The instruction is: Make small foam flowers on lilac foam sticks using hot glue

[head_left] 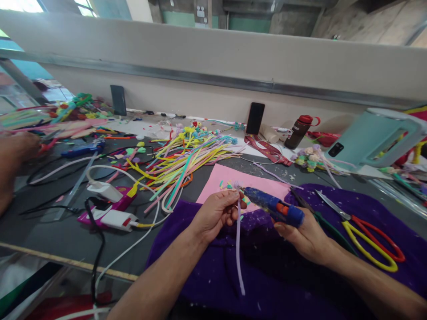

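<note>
My left hand [216, 212] pinches the top of a lilac pipe cleaner [239, 249] that hangs down over the purple cloth [276, 275]. My right hand [305, 238] grips a blue glue gun [273, 206] with an orange trigger. The gun's nozzle points left and meets the upper tip of the pipe cleaner, right above my left fingers. Both hands hover over the near edge of a pink paper sheet [220, 180] dotted with small coloured bits.
A heap of coloured pipe cleaners [180, 162] lies behind the pink sheet. Scissors with red and yellow handles [370, 235] rest on the cloth at right. Chargers and cables [110, 209] sit at left, another person's hand [16, 149] at far left. A bottle [298, 131], two phones, a mint kettle [376, 138] stand behind.
</note>
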The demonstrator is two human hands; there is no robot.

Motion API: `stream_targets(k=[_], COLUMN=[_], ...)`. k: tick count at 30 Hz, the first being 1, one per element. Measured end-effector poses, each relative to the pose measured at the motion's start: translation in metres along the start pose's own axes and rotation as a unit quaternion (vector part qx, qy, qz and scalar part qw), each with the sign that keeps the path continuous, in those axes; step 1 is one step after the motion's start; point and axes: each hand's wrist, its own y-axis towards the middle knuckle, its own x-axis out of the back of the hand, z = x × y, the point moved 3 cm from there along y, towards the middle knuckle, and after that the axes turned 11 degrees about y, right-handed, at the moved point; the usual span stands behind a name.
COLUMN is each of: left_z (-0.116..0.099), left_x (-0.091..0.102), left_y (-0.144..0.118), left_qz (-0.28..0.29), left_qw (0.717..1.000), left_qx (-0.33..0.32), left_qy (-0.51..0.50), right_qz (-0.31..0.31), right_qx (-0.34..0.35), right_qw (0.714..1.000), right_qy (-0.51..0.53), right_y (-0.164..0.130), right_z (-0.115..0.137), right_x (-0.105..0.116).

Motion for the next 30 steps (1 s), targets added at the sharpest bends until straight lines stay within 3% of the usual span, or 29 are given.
stream_targets(k=[21,30], left_z=[-0.001,-0.0043], left_x=[0.0014,0.0061], left_y=[0.0004,0.002], left_qz=[-0.008,-0.017], left_qw=[1.0,1.0], left_qx=[-0.002,-0.017], left_qy=[-0.007,-0.013], right_qz=[0.003,0.001], right_qx=[-0.01,0.025], right_qw=[1.0,0.997], right_qy=[0.006,-0.067], right_y=[0.0006,-0.0007], right_z=[0.0006,0.0073], right_x=[0.0001,0.009])
